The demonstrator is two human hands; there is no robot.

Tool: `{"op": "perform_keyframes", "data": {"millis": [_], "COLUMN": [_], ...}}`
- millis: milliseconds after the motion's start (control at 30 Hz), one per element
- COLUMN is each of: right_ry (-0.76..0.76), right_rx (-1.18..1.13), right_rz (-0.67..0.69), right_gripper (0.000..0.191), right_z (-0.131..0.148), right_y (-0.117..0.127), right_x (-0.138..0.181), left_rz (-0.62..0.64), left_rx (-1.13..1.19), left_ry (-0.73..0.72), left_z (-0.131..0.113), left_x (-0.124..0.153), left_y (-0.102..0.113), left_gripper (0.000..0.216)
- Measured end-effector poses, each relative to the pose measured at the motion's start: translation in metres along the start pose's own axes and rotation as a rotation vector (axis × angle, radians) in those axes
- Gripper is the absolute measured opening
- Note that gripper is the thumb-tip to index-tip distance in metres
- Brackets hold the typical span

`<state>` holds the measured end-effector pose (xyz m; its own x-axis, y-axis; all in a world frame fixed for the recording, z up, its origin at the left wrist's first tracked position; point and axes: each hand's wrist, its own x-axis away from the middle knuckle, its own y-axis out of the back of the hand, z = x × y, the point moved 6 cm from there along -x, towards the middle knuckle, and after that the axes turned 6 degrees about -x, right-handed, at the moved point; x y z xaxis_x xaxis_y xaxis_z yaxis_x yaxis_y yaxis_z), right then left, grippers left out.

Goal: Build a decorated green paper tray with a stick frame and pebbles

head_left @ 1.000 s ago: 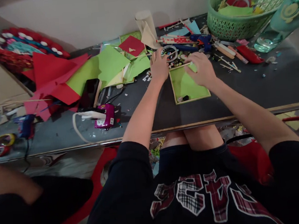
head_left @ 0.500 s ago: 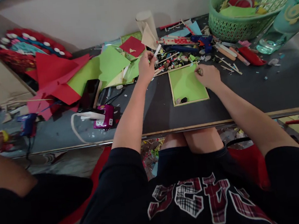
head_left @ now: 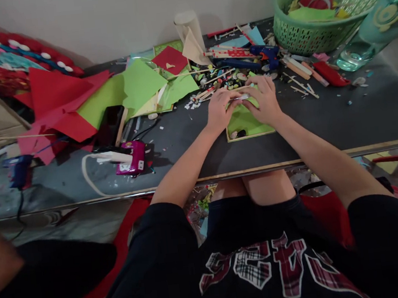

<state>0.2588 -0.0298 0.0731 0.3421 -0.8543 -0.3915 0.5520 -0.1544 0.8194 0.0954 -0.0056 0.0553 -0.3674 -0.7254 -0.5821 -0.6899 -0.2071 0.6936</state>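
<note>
Green framed panel (head_left: 255, 125) lies on the desk (head_left: 192, 156), small dark and pale pieces (head_left: 241, 133) in its near-left corner. Above its far part, fingers of the left hand (head_left: 219, 110) pinch a whitish strip (head_left: 245, 96) — those of the right hand (head_left: 266, 98) curl beside it, grip unclear.

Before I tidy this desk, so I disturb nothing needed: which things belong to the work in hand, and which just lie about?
Seemingly in use:
green framed panel
dark piece in its corner
held whitish piece

Apparently lying about:
phone
red paper
green basket

Craft workspace: paper (head_left: 143, 85), glue guns (head_left: 19, 170)
</note>
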Motion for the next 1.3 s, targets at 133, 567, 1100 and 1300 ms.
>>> {"op": "perform_keyframes", "data": {"millis": [133,567,1100,1300], "right_ry": [0.038,0.012,0.142,0.081], "right_rx": [-0.087,-0.15,-0.061,-0.077], "right_rz": [0.059,0.051,-0.03,-0.135], "right_gripper": [0.076,0.077,0.063,0.031], "right_z": [-0.002,0.003,-0.007,-0.017], "right_y": [-0.007,-0.008,-0.018,-0.019], "right_x": [0.0,0.004,-0.002,-0.004], "left_rz": [-0.047,-0.075,-0.185,-0.184], "left_rx": [-0.06,-0.107,-0.09,-0.124], "left_ry": [0.001,-0.018,0.098,0.041], "left_z": [0.001,-0.009,-0.012,-0.013], "left_x": [0.003,0.007,0.018,0.016], "left_y": [0.001,0.0,-0.003,-0.008], "left_gripper": [0.052,0.048,0.047,0.05]}}
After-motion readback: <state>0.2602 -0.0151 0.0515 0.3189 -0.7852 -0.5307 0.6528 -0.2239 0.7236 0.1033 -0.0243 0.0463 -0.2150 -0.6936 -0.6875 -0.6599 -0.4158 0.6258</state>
